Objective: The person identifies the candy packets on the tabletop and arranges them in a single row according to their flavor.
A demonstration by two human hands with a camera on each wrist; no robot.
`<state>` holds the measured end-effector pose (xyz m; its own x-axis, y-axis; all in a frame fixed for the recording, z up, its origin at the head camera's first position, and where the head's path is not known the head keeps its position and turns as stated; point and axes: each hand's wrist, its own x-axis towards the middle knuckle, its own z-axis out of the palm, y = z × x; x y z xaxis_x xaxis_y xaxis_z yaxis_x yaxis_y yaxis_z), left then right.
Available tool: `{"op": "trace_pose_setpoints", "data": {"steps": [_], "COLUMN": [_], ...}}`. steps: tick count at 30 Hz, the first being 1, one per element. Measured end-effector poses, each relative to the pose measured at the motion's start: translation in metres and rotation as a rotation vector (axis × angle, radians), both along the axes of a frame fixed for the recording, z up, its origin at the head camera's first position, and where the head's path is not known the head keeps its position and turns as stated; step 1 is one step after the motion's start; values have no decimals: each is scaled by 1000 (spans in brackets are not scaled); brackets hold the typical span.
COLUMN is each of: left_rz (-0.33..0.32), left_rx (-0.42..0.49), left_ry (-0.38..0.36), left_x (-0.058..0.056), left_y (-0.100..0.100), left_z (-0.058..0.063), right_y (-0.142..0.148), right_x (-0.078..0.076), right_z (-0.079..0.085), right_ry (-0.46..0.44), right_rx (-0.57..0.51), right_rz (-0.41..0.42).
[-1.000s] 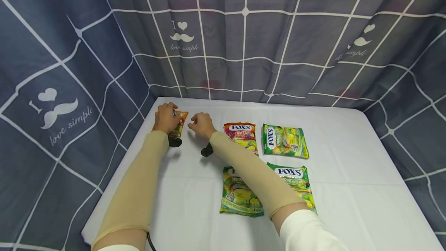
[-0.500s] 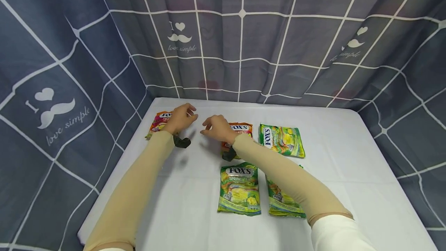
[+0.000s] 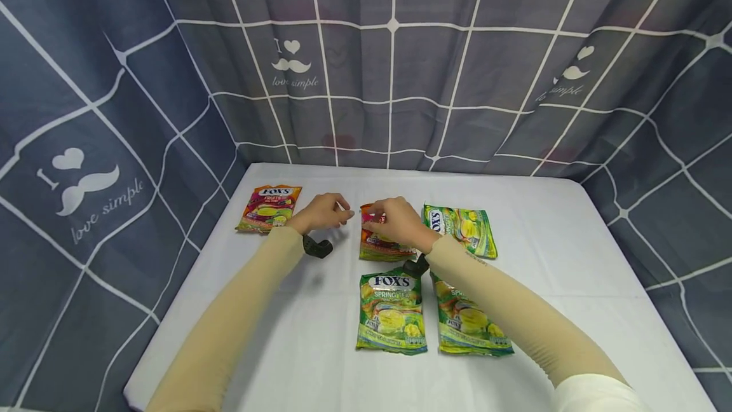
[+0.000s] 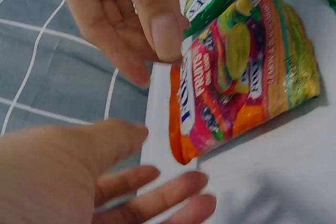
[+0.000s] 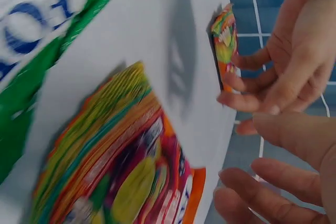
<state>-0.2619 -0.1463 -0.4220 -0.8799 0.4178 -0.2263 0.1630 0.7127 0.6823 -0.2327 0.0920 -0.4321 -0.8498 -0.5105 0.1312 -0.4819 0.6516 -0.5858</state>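
Over the table's middle my right hand (image 3: 397, 221) hovers above a red Fox's Fruits candy bag (image 3: 380, 250), partly covering it. Its fingers are loosely bent and hold nothing. My left hand (image 3: 326, 212) is just left of that bag, with bent fingers and a gap before the bag's edge in the left wrist view (image 4: 152, 192). A second red Fox's Fruits bag (image 3: 269, 208) lies flat at the back left, apart from both hands. Close to my right forearm lies a green Spring Tea bag (image 3: 471, 231), its left part hidden by the hand and wrist.
Two more green Spring Tea bags lie in front, one (image 3: 391, 320) below the middle red bag and one (image 3: 471, 323) partly under my right forearm. All rest on a white-covered table (image 3: 572, 336). Dark grid-patterned curtains (image 3: 366, 68) enclose the back and sides.
My left hand has let go of the back-left red bag and moved right. My right hand has also moved right, to over the middle red bag. The bags stay in place.
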Motion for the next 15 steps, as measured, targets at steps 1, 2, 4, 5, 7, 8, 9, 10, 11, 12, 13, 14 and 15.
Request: {"op": "trace_pose_setpoints", "data": {"steps": [1,2,4,5,7,8,9,10,11,12,13,14,15], "left_rz": [-21,-39,-70,-77,-73,-66,-55,-44,-30,-16,-2,13,28], "left_rx": [2,4,16,21,25,22,18,6,-6,-23,-41,-63,-83], "left_ry": [-4,-6,-7,-9,-5,-1,1,7,7,10,8,9,7], "left_x": [2,4,9,12,15,17,18,19,20,21,22,23,24], "left_y": [3,6,11,13,18,20,22,24,26,28,30,32,34], "left_z": [-1,-1,-2,-3,-6,-8,-10,-13,-15,-18,-20,-22,-23], "right_y": [7,13,27,33,45,50,54,58,62,65,67,68,69], "right_x": [3,6,11,13,17,18,19,20,21,22,23,23,23], "right_z": [-1,-1,-3,-4,-6,-7,-8,-9,-11,-12,-15,-17,-19], "right_ry": [-11,-17,-31,-34,-34,-23,-18,-14,-13,-21,-31,-45,-66], "right_rx": [-16,-32,-63,-75,-82,-76,-69,-57,-46,-34,-22,-10,1], "right_rz": [-4,-11,-31,-47,-81,-100,-120,-139,-160,-179,-197,-214,-226]}}
